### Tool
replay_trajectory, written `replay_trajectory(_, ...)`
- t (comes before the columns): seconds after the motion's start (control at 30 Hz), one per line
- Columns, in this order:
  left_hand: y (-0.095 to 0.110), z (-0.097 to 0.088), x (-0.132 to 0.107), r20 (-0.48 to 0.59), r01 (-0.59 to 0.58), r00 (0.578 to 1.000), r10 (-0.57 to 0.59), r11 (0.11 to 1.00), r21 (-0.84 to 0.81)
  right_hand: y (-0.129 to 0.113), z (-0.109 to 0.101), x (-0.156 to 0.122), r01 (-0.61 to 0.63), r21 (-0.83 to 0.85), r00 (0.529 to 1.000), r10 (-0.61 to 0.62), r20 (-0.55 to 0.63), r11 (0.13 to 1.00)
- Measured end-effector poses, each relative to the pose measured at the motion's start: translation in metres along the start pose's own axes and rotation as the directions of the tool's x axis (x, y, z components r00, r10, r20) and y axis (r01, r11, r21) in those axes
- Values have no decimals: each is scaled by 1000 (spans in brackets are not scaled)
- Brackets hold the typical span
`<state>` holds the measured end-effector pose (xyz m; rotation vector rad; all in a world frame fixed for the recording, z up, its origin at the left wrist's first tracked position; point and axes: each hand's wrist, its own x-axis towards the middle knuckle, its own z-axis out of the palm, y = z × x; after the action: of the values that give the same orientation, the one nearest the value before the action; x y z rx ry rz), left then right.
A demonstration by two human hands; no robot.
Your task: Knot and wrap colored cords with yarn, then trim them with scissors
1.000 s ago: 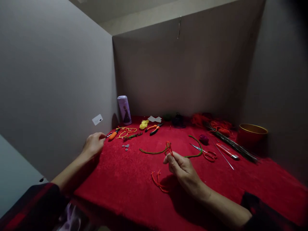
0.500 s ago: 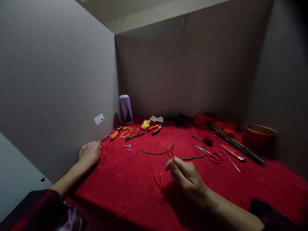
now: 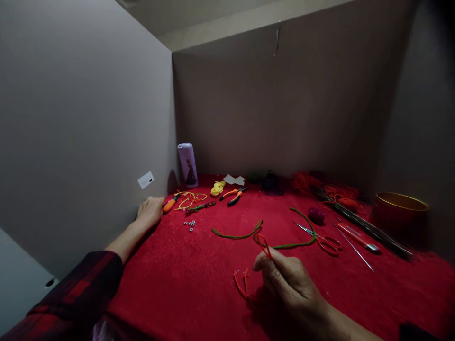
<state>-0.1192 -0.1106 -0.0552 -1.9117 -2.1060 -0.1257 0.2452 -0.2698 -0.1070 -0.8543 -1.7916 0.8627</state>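
Observation:
My right hand [image 3: 289,279] is closed in a pinch on a red cord [image 3: 263,245]. A loop of the cord stands up above the fingertips, and its two ends hang down to the left over the cloth. Behind the loop lies a green cord [image 3: 234,237], curved and crossed on itself. My left hand [image 3: 151,211] reaches to the far left against the panel, its fingers curled and mostly hidden. Just right of it lies an orange-handled tool [image 3: 169,204]. What the left fingers hold cannot be made out.
Right of the green cord lie red-handled scissors [image 3: 329,245], a purple yarn ball [image 3: 316,215], a metal rod [image 3: 355,247] and a red cutter [image 3: 357,237]. A bowl [image 3: 400,218] stands far right. Pliers [image 3: 233,195], yellow yarn [image 3: 218,188], several washers [image 3: 191,224] and a purple bottle [image 3: 188,166] sit behind.
My left hand has moved forward and right along the panel, towards the orange-handled tool. My right hand keeps its pinch on the red cord. The view has shifted slightly.

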Motion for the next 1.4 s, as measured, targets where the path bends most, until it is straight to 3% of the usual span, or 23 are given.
replay_trajectory(0.1,-4,-6,0,-95,18,995,-17,1000,1,1,1,-1,10,23,1000,-10,11,1000)
replay_trajectory(0.23,1,-29,-5,-265,1,964,-16,998,-55,-2,2,0,-7,64,1000,6,22,998)
replay_trajectory(0.37,38,-62,-29,-460,-294,880,118,897,-332,-6,2,1,-38,86,999,36,27,996)
replay_trajectory(0.47,79,-87,-57,-611,-559,748,260,742,-369,-8,2,2,-53,104,999,52,7,993)
replay_trajectory(0.53,104,-98,-76,-716,-726,600,357,619,-300,-9,2,4,-85,145,996,90,-27,986)
replay_trajectory(0.6,123,-104,-91,-792,-819,458,405,539,-198,-10,1,7,-130,222,986,149,-70,966)
replay_trajectory(0.67,138,-102,-102,-827,-874,361,430,466,-139,-11,-1,11,-150,311,975,193,-112,938)
replay_trajectory(0.77,152,-90,-109,-850,-927,282,445,354,-122,-13,-4,16,-141,428,961,227,-157,893)
replay_trajectory(1.03,161,-60,-115,-855,-979,180,486,172,-109,-10,-5,20,-112,499,942,252,-223,860)
replay_trajectory(1.13,162,-58,-118,-851,-981,178,494,160,-112,-8,-4,20,-111,459,930,254,-264,882)
replay_trajectory(1.2,164,-56,-119,-848,-972,231,477,159,-175,-7,-4,21,-108,454,929,253,-272,884)
replay_trajectory(1.3,167,-53,-121,-816,-928,372,443,173,-329,-7,-4,22,-92,479,931,246,-271,873)
replay_trajectory(1.4,169,-49,-123,-684,-799,585,436,165,-578,-7,-5,23,-79,517,935,243,-258,852)
